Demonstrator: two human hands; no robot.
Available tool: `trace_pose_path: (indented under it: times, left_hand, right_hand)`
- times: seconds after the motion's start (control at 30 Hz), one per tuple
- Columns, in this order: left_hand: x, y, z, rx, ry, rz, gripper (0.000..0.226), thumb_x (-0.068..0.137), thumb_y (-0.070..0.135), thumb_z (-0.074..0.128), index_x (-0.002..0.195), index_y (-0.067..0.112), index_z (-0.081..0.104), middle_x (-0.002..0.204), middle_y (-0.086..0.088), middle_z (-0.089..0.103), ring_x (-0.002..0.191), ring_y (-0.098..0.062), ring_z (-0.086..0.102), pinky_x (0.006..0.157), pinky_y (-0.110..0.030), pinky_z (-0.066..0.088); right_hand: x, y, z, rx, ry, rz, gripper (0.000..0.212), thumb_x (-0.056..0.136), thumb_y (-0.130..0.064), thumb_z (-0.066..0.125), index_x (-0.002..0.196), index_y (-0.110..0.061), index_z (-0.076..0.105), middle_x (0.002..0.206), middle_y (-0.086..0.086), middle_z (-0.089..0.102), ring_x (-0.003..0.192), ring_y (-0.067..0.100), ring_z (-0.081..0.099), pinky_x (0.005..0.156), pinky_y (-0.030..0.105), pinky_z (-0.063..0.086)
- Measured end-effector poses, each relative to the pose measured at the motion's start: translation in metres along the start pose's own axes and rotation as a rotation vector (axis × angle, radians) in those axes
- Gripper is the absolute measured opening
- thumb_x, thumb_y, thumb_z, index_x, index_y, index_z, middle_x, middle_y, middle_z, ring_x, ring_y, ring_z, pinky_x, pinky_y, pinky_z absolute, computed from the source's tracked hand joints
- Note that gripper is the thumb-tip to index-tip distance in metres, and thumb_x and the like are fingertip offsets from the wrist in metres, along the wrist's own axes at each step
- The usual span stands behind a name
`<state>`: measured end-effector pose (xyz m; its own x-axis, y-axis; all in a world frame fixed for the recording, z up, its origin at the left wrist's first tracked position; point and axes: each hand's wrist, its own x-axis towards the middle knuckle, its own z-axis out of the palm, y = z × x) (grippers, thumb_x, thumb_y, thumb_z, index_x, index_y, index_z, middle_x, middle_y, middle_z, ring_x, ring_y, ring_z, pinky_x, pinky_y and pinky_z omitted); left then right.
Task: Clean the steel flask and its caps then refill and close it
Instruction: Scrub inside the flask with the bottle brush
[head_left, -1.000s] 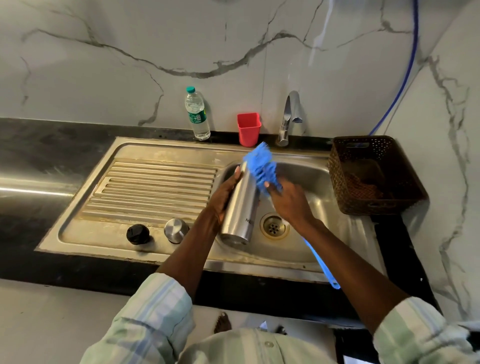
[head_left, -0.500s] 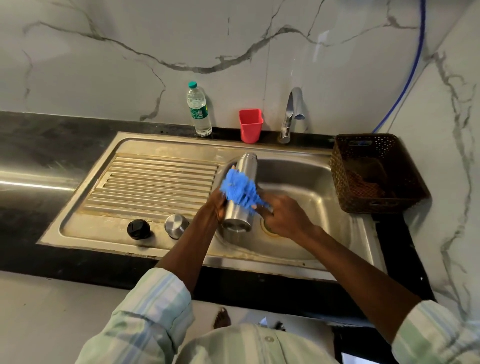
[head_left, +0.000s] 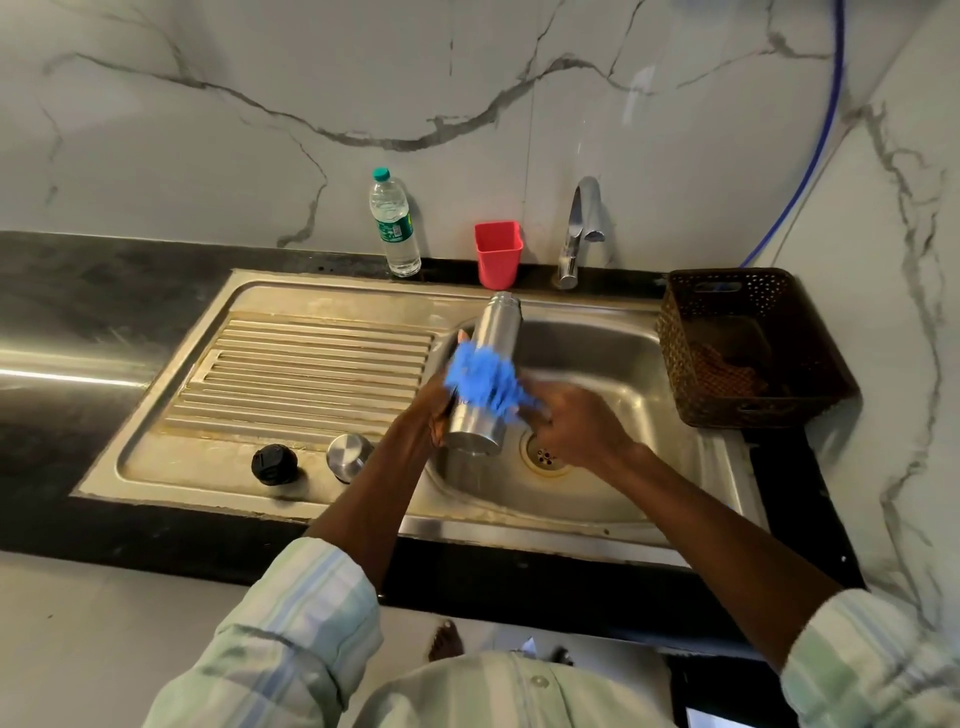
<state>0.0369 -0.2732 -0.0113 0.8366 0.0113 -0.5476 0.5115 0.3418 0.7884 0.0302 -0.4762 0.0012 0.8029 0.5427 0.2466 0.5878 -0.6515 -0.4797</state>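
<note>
The steel flask (head_left: 491, 364) is held tilted over the sink basin (head_left: 613, 364), mouth pointing away toward the tap. My left hand (head_left: 428, 410) grips its lower body from the left. My right hand (head_left: 571, 423) grips a blue bristle brush (head_left: 485, 382), whose head lies across the flask's middle and is blurred. On the drainboard's near edge stand a black inner cap (head_left: 274, 464) and a steel outer cap (head_left: 349, 456), apart from both hands.
A plastic water bottle (head_left: 394, 223) and a red cup (head_left: 497, 253) stand behind the sink by the tap (head_left: 579, 234). A brown perforated basket (head_left: 743, 348) sits at the right of the basin. The ribbed drainboard (head_left: 306, 369) lies to the left.
The brush head slid from the flask's mouth down onto the side of its body and keeps rubbing there. My left hand keeps holding the flask over the basin.
</note>
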Motion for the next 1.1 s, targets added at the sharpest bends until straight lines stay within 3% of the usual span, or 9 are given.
trace_pose_path:
  times: [0.13,0.27,0.37,0.57,0.7,0.77,0.87,0.97,1.1]
  left_hand:
    - [-0.005,-0.002,0.013,-0.206,-0.279,-0.138,0.096,0.069,0.068,0.073,0.138,0.005,0.051,0.112,-0.022,0.065,0.092,-0.033,0.067,0.091,-0.050,0.054]
    - [0.002,-0.011,0.007,-0.265,-0.270,-0.093,0.094,0.054,0.051,0.093,0.129,0.005,0.060,0.109,-0.020,0.068,0.086,-0.031,0.070,0.071,-0.045,0.060]
    - [0.001,-0.008,-0.001,-0.278,-0.288,-0.037,0.042,0.075,0.041,0.076,0.092,0.003,0.076,0.085,-0.016,0.073,0.071,-0.028,0.072,0.058,-0.039,0.060]
    - [-0.001,-0.003,0.007,-0.327,-0.317,-0.124,0.062,0.089,0.048,0.057,0.130,0.002,0.057,0.115,-0.025,0.065,0.096,-0.034,0.068,0.077,-0.043,0.059]
    - [0.002,-0.008,0.002,-0.210,-0.245,-0.034,0.093,0.063,0.057,0.086,0.131,0.003,0.054,0.100,-0.017,0.071,0.078,-0.027,0.072,0.065,-0.037,0.060]
    - [0.003,-0.009,-0.003,-0.171,-0.201,-0.006,0.083,0.057,0.055,0.089,0.118,0.008,0.058,0.083,-0.009,0.075,0.068,-0.021,0.072,0.060,-0.034,0.061]
    - [0.001,-0.007,-0.004,-0.173,-0.274,-0.026,0.082,0.054,0.046,0.091,0.116,0.004,0.060,0.094,-0.017,0.073,0.076,-0.027,0.072,0.067,-0.038,0.061]
    - [-0.003,-0.007,0.007,-0.270,-0.299,-0.067,0.077,0.075,0.045,0.082,0.134,0.002,0.056,0.125,-0.025,0.062,0.107,-0.036,0.063,0.096,-0.049,0.052]
    - [-0.005,-0.004,0.007,-0.321,-0.249,-0.063,0.046,0.098,0.043,0.051,0.120,0.005,0.066,0.108,-0.021,0.068,0.089,-0.033,0.068,0.079,-0.045,0.059]
  right_hand:
    - [0.042,0.021,-0.014,0.234,0.070,0.528,0.036,0.099,-0.047,0.046,0.124,-0.024,0.059,0.108,0.006,0.069,0.095,0.028,0.065,0.075,0.035,0.049]
    - [0.015,0.005,-0.008,0.081,0.037,0.201,0.041,0.098,-0.045,0.049,0.133,-0.024,0.056,0.107,0.011,0.071,0.092,0.031,0.067,0.075,0.043,0.056]
    - [-0.011,-0.001,0.005,0.042,0.011,-0.065,0.045,0.094,-0.041,0.054,0.133,-0.020,0.059,0.113,0.011,0.071,0.095,0.032,0.068,0.074,0.039,0.057]
    - [0.045,0.018,-0.014,0.311,0.165,0.537,0.033,0.099,-0.046,0.047,0.119,-0.023,0.061,0.098,-0.001,0.067,0.091,0.022,0.065,0.064,0.029,0.042]
    - [0.009,-0.006,0.002,0.099,0.117,0.135,0.042,0.098,-0.045,0.049,0.132,-0.022,0.057,0.100,0.006,0.071,0.084,0.025,0.066,0.067,0.030,0.050]
    - [-0.010,-0.004,0.012,0.045,0.076,-0.051,0.048,0.096,-0.047,0.047,0.134,-0.020,0.058,0.103,0.008,0.072,0.086,0.027,0.068,0.067,0.029,0.050]
    - [0.011,0.012,0.006,0.084,0.133,0.125,0.043,0.097,-0.047,0.048,0.130,-0.021,0.059,0.100,0.007,0.072,0.086,0.029,0.068,0.067,0.033,0.052]
    - [0.045,0.021,-0.009,0.285,0.149,0.467,0.035,0.099,-0.047,0.047,0.122,-0.024,0.061,0.102,0.002,0.069,0.092,0.024,0.066,0.072,0.032,0.048]
    - [0.022,0.004,0.003,0.090,0.160,0.223,0.041,0.097,-0.048,0.047,0.129,-0.024,0.058,0.106,0.010,0.071,0.092,0.034,0.067,0.074,0.041,0.055]
